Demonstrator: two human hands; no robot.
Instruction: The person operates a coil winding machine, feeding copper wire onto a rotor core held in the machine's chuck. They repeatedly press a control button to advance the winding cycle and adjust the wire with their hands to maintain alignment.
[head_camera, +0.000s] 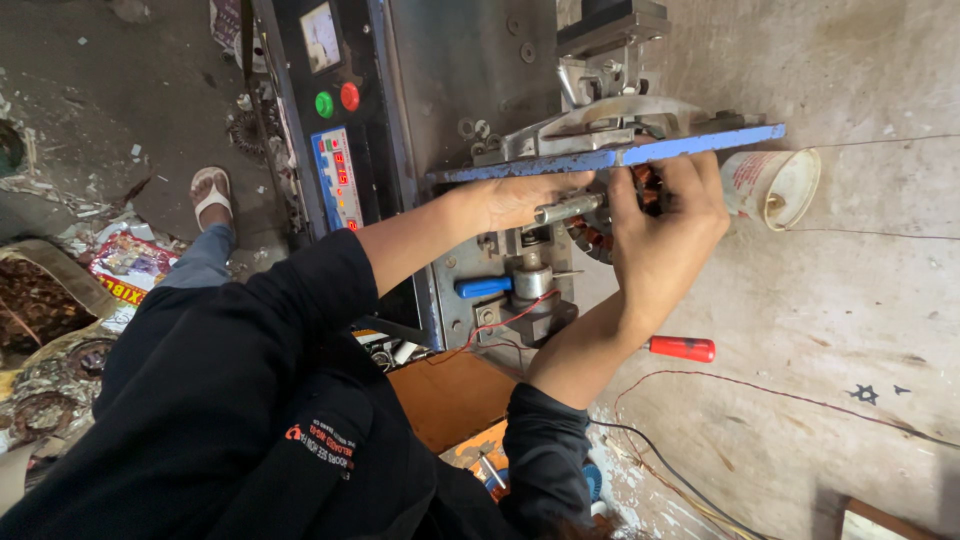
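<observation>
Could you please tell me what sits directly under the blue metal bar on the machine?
Under the blue metal bar, both hands grip a round stator with copper windings: the left hand beside a steel shaft, the right hand over its front. Most of the stator is covered by the hands.

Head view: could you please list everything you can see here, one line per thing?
Wound stator: one, copper and dark, under both hands.
Blue plate: one, blue, above the stator.
Control panel: one, black with green and red buttons, left of the machine.
Blue lever: one, blue, below the hands.
Cup: one, white, right of the hands.
Screwdriver: one, red handle, lower right.
Left hand: on the stator.
Right hand: gripping the stator.
</observation>
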